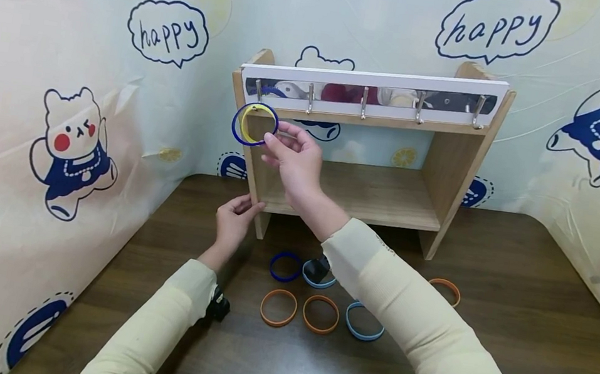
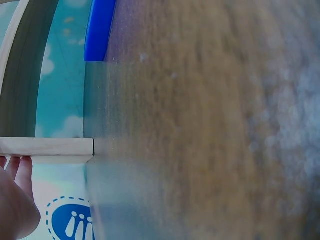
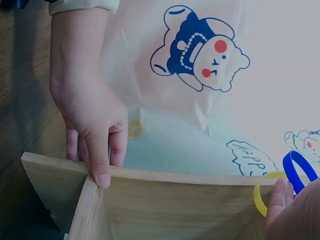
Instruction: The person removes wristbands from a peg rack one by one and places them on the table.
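My right hand (image 1: 301, 167) is raised at the left end of the hook rail, pinching a dark blue wristband (image 1: 234, 126) between thumb and fingers. A yellow wristband (image 1: 243, 124) overlaps it by the leftmost hook (image 1: 258, 90). In the right wrist view the yellow band passes behind the fingertips, and the blue one stands beside it. Low on the wooden rack (image 1: 402, 198), my left hand (image 1: 234, 224) grips the left side panel (image 3: 150, 176): its thumb lies over the front edge, its fingers against the outer face.
On the dark wooden table (image 1: 275, 373) lie another dark blue band (image 1: 271, 267), light blue bands (image 1: 348, 324) and several orange bands (image 1: 277, 325). My right sleeve (image 1: 404, 302) crosses above them. More metal hooks (image 1: 364, 104) line the rail, and a printed cloth (image 1: 173, 113) surrounds the table.
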`<state>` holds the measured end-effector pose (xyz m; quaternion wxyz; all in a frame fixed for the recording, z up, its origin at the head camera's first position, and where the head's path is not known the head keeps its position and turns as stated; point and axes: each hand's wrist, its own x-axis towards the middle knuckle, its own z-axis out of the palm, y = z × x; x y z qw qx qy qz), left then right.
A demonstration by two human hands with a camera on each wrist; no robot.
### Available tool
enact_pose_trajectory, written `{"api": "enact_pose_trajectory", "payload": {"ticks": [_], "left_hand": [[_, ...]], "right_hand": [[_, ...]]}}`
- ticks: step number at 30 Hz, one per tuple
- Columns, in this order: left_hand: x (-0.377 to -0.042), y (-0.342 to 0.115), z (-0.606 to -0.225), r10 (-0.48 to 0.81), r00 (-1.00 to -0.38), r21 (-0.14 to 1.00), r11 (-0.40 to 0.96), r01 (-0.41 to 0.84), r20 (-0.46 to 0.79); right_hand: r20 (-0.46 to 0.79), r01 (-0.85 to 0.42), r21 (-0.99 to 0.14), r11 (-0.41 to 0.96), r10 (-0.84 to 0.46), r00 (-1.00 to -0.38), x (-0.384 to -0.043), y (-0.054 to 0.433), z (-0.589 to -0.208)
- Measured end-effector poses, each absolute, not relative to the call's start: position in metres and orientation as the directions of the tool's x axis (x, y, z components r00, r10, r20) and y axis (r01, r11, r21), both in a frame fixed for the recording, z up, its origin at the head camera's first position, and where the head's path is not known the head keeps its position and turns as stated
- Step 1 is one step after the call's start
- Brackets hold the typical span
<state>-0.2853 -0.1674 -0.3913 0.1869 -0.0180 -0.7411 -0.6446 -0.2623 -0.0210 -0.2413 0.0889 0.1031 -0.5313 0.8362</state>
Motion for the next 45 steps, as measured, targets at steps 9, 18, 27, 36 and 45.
{"api": "enact_pose_trajectory", "payload": {"ticks": [9,18,27,36,45], "left_hand": [[-0.285,-0.167,-0.392,-0.215,-0.926,0.946,0.169,0.277,0.309],[-0.293,-0.168,-0.398,-0.218,-0.928,0.949,0.16,0.272,0.303],[-0.311,-0.175,-0.419,-0.233,-0.923,0.95,0.143,0.277,0.305],[-0.311,-0.173,-0.419,-0.241,-0.91,0.939,0.155,0.307,0.337],[-0.31,-0.174,-0.419,-0.237,-0.921,0.948,0.157,0.279,0.31]], "right_hand": [[0.273,-0.246,-0.854,-0.458,0.008,-0.962,-0.253,-0.013,-0.238],[0.307,-0.258,-0.868,-0.425,-0.05,-0.95,-0.237,0.008,-0.243],[0.298,-0.24,-0.885,-0.4,-0.09,-0.95,-0.226,0.034,-0.256],[0.252,-0.193,-0.911,-0.365,-0.121,-0.96,-0.219,0.069,-0.277],[0.218,-0.174,-0.94,-0.293,-0.128,-0.967,-0.213,0.103,-0.297]]}}
